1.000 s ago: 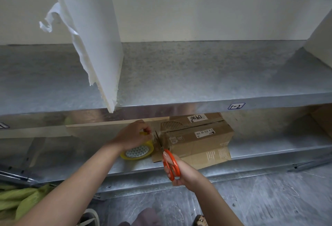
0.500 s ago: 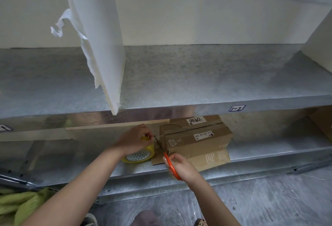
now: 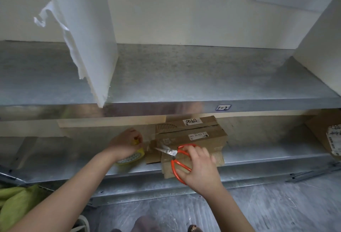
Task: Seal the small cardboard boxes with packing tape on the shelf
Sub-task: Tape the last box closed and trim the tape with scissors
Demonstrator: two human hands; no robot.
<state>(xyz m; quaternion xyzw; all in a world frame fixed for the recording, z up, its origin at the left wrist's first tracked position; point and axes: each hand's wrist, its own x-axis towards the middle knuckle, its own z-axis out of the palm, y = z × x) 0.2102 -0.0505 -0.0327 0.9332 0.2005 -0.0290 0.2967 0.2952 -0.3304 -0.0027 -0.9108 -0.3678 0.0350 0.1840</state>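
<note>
A small brown cardboard box (image 3: 193, 136) with white labels lies on the lower metal shelf (image 3: 267, 156), on a flattened piece of cardboard. My left hand (image 3: 123, 143) grips a yellow-rimmed roll of clear packing tape (image 3: 132, 158) just left of the box, and a strip of tape stretches from the roll to the box's left end. My right hand (image 3: 199, 169) holds orange-handled scissors (image 3: 175, 158) in front of the box, their blades pointing left at the tape strip by the box's left corner.
The upper metal shelf (image 3: 184, 77) carries a torn white foam divider (image 3: 88, 38) at the left. Another cardboard box (image 3: 326, 134) sits at the far right of the lower shelf. Green fabric (image 3: 14, 202) lies at the bottom left. The floor below is grey.
My right hand has turned the scissors from upright to lying flat, blades now pointing left at the tape by the box's corner. My left hand stays on the tape roll.
</note>
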